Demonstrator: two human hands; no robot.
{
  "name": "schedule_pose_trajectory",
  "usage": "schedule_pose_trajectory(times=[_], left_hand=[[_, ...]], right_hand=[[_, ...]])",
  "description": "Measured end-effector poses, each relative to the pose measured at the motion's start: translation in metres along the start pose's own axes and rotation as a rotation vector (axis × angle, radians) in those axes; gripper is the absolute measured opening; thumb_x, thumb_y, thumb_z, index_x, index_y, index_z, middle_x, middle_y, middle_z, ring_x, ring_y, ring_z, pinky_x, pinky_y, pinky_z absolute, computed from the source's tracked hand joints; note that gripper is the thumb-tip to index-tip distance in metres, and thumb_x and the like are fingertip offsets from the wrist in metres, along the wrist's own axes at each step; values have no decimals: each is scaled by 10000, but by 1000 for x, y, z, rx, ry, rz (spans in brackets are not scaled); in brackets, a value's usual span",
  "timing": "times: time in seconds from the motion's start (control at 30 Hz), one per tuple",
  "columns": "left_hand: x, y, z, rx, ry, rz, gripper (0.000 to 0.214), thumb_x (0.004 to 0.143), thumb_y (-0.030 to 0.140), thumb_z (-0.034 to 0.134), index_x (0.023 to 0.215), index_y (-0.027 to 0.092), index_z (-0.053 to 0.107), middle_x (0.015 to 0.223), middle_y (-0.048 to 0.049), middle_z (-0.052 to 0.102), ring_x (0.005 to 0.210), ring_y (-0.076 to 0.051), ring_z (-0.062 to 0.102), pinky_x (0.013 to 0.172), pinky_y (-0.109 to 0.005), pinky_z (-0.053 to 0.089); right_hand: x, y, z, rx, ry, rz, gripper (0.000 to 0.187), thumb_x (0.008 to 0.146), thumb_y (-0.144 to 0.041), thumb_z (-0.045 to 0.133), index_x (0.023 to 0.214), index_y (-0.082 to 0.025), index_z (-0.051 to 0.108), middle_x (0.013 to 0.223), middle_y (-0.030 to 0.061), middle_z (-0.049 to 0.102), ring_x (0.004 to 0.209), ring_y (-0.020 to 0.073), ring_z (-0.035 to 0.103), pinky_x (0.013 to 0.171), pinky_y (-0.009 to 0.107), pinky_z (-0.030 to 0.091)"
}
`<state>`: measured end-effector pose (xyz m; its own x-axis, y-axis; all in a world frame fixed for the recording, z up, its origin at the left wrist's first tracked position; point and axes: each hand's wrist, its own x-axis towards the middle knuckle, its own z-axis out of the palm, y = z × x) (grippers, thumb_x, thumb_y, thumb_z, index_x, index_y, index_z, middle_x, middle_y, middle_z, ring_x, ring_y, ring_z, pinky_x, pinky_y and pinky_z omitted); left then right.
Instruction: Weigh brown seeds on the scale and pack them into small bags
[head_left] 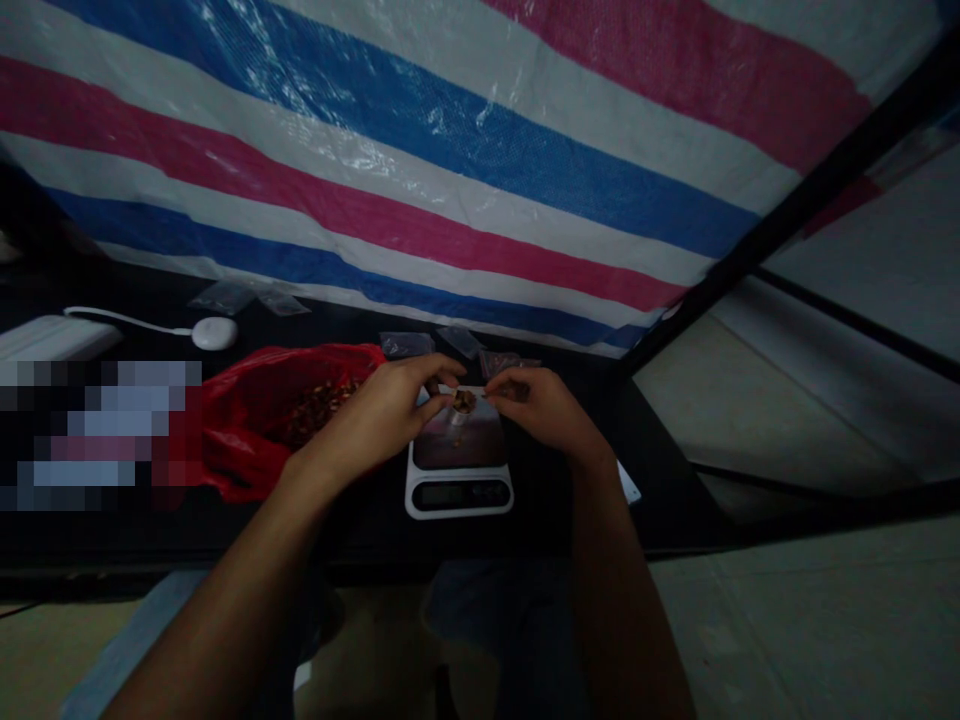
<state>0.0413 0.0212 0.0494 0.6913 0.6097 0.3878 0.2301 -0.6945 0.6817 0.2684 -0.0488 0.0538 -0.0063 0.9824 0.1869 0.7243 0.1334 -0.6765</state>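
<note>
A white kitchen scale [459, 500] with a dark platform stands in front of me. Over its platform is a small see-through holder [459, 417], a cup or bag, with brown dried pieces [464, 401] at its top. My left hand [409, 392] pinches at its left side, thumb and forefinger bent toward it. On the right, my right hand [541, 402] is closed, its fingertips near the holder's edge, with brown bits showing within the curled fingers. A small crumb lies on the platform below. The scale's display is too dark to read.
A red plastic bag [247, 440] of brown dried pieces lies open at left. Small clear bags [406, 344] rest behind the scale. Further left are a white round device [214, 333] with a cable and a white box [60, 335]. Striped sheeting [420, 180] hangs behind the black table.
</note>
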Motion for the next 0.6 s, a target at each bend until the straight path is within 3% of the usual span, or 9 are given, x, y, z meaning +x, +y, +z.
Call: schedule_pose_trajectory(times=[0.27, 0.47, 0.6], left_hand=[[5, -9, 10, -73, 18, -51, 397, 926, 176, 589, 1321, 209, 609, 1103, -56, 787, 1021, -214, 747, 899, -337, 567], [4, -13, 12, -84, 2, -61, 431, 914, 146, 591, 1339, 216, 602, 1121, -42, 791, 1034, -202, 749, 910, -318, 563], [3, -12, 11, -89, -11, -67, 440, 912, 135, 587, 1347, 206, 598, 1134, -44, 793, 1063, -205, 745, 947, -329, 553]], right_hand=[[-8, -13, 4, 110, -17, -22, 92, 827, -185, 733, 903, -178, 784, 779, 13, 745, 700, 149, 643, 639, 263, 464], [-5, -11, 9, 99, 3, -85, 104, 825, -125, 736, 873, -198, 793, 928, 36, 794, 864, 181, 711, 793, 305, 515], [-6, -12, 7, 29, -13, -112, 109, 860, -151, 725, 895, -212, 807, 953, 46, 791, 887, 190, 709, 803, 317, 517]])
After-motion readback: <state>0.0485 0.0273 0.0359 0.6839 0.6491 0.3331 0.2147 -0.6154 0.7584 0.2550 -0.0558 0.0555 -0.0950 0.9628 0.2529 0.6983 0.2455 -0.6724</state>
